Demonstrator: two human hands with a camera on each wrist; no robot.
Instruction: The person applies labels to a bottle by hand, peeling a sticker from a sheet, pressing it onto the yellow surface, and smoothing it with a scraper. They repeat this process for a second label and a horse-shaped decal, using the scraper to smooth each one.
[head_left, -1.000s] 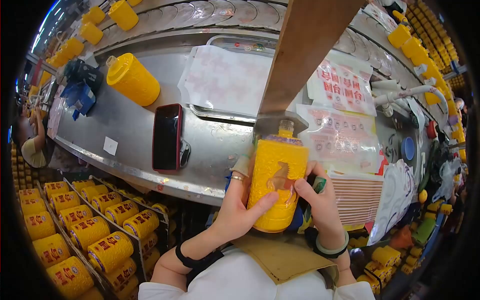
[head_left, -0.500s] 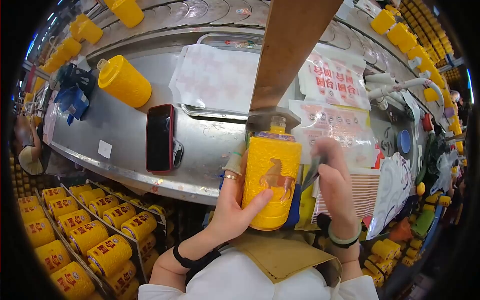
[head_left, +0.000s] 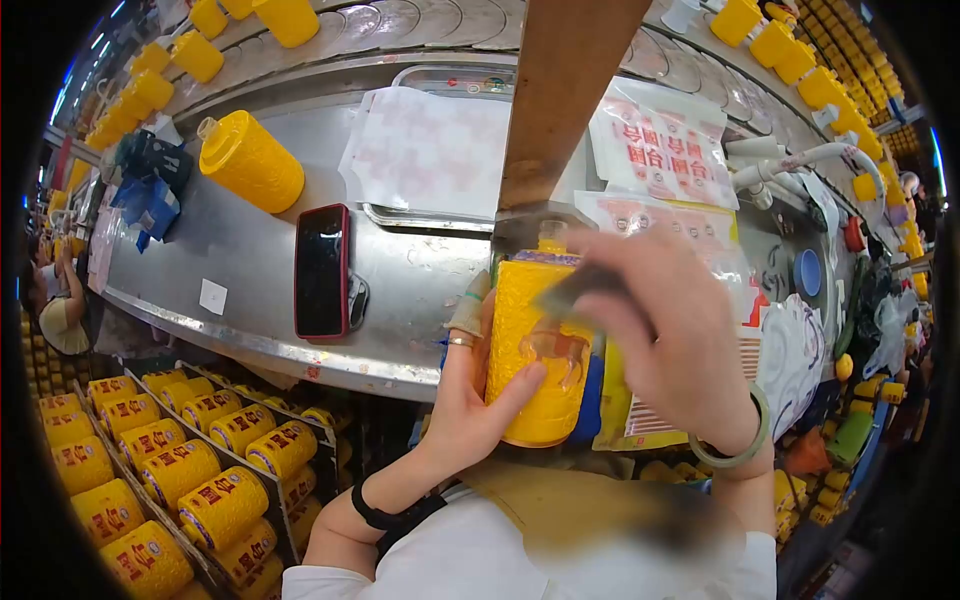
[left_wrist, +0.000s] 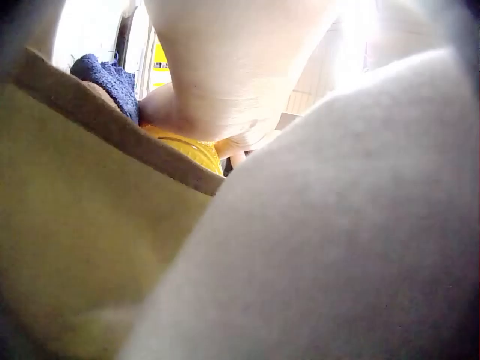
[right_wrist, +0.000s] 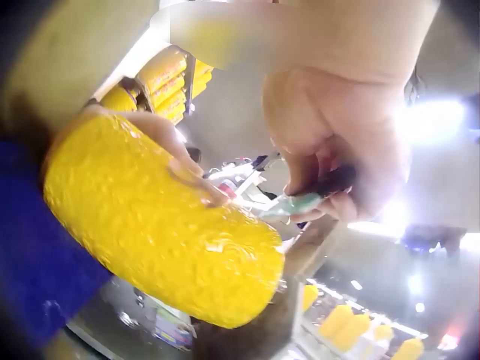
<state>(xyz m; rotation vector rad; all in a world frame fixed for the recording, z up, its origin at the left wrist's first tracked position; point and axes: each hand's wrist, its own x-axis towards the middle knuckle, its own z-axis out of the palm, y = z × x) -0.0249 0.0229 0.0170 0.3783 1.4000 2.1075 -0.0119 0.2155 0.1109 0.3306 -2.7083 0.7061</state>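
Observation:
A yellow textured bottle (head_left: 520, 350) with a brown horse figure and clear neck stands in the person's left hand (head_left: 475, 415), whose thumb lies across its front. Blurred in the head view, the right hand (head_left: 670, 330) is over the bottle's upper right, gripping a small dark tool. In the right wrist view the tool (right_wrist: 304, 202) looks pale green and dark, pinched by the right hand (right_wrist: 345, 135) beside the yellow bottle (right_wrist: 161, 217). The left wrist view shows mostly sleeve and forearm, with a bit of yellow bottle (left_wrist: 191, 150).
A wooden post (head_left: 565, 100) rises behind the bottle. On the metal table (head_left: 400, 270) lie a phone (head_left: 321, 270), another yellow bottle (head_left: 250, 162), white sheets (head_left: 425, 150) and red-printed sheets (head_left: 660, 150). Racks of yellow bottles (head_left: 180, 455) stand at lower left.
The right hand has left the bottle's lower right side, lifted away with the dark tool, then swung up and left over the bottle's upper part. The left hand keeps its hold.

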